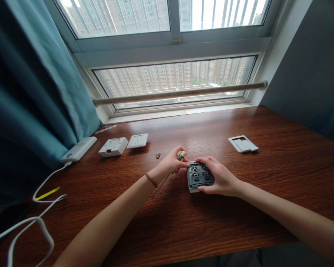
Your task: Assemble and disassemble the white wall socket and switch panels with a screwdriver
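My left hand (174,160) is closed around a screwdriver (180,155) with a yellow and black handle, its thin shaft slanting down to the left past my wrist. The fingertips of that hand reach the upper left corner of a wall switch (196,178), a square unit with a dark grey inner face and white edge. My right hand (219,176) grips the same switch from the right, thumb at the near edge and fingers at the far edge. Left of my hands lie several small screws (158,156) on the wooden table.
A white mounting box (113,147) and a white socket panel (137,141) lie at the back left. The white cover frame (243,144) lies at the right. A white power strip (78,150), its cable (48,178) and a yellow strip (48,193) are at far left, near the curtain (72,92).
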A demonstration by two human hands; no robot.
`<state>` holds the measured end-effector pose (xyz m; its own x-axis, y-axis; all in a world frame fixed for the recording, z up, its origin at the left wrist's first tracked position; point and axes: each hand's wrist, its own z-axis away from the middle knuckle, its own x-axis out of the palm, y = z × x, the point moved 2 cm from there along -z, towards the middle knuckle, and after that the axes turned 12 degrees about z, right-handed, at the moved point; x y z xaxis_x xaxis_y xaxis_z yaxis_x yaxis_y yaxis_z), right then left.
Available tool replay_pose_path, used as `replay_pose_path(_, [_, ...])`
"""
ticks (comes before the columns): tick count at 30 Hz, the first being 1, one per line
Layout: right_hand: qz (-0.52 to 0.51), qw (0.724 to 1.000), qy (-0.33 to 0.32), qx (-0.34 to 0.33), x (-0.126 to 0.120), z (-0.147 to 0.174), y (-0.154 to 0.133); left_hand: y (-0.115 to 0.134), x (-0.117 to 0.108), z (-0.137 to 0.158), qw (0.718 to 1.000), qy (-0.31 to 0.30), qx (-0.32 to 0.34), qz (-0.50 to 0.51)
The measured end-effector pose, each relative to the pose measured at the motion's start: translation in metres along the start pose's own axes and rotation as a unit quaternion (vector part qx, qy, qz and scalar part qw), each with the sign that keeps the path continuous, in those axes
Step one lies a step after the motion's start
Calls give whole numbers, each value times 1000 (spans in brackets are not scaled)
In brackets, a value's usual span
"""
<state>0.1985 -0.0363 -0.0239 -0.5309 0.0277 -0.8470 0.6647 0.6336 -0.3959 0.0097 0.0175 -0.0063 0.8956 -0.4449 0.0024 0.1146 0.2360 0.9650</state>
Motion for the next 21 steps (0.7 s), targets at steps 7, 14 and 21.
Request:
replay_pose_path(7, [-9,1000,-10,-4,-2,-1,1,1,1,2,1000,6,-2,8])
replay_pose_path(14, [-18,1000,-5,-7,-1,-1,3,5,3,5,1000,16,23,10])
replay_pose_path(21, [-20,1000,-3,-3,-1,-1,4,48,3,28,926,77,284,235])
